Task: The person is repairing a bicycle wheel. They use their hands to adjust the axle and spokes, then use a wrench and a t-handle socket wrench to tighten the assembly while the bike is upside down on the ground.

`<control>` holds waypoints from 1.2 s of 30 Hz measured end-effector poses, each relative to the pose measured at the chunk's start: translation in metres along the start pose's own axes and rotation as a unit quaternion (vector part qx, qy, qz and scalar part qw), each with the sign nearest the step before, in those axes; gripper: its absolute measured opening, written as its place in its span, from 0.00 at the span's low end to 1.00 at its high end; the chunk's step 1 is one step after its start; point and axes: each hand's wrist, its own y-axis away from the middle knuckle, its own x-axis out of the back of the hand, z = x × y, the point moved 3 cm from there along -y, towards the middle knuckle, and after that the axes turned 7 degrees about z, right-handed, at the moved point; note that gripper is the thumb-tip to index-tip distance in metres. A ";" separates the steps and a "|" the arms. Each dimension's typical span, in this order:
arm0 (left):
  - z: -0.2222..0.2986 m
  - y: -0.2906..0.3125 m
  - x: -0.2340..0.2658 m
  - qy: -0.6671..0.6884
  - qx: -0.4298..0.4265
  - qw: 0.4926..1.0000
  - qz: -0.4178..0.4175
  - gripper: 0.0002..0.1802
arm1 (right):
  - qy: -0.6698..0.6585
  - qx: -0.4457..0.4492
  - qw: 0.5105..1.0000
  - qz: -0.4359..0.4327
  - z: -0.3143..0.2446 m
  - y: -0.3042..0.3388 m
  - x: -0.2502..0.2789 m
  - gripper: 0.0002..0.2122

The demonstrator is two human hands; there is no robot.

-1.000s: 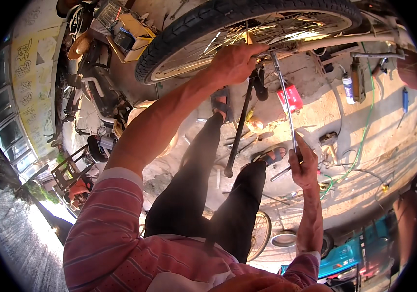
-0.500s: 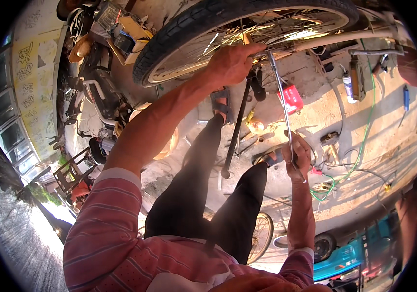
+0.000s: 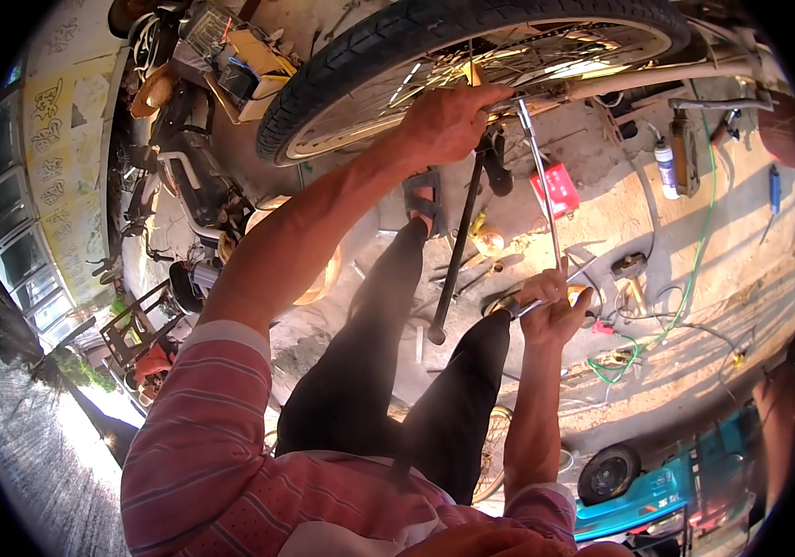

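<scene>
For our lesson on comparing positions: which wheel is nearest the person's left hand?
The large thick-tyred wheel at the top, beside the left hand; the thin wheel and black wheel by the blue vehicle show far lower.

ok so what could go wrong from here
The long silver T-shaped metal wrench could slip at its upper end, knocking the left hand close beside it. If the right hand loses the other end, the wrench might drop toward the dark strappy sandals below. The loose, slim metal tools on the ground near the feet could also be a trip risk.
</scene>
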 end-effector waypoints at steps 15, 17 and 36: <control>0.003 0.000 -0.001 -0.011 -0.028 0.999 0.018 0.25 | 0.363 0.150 0.908 0.144 -0.039 -0.007 0.024 0.17; 0.001 0.001 -0.001 -0.004 0.001 1.000 -0.003 0.25 | 0.569 0.333 0.725 0.198 -0.039 -0.001 0.018 0.19; 0.008 0.005 -0.001 -0.033 -0.054 0.996 0.066 0.28 | 0.748 0.439 0.498 0.007 -0.012 0.029 0.010 0.22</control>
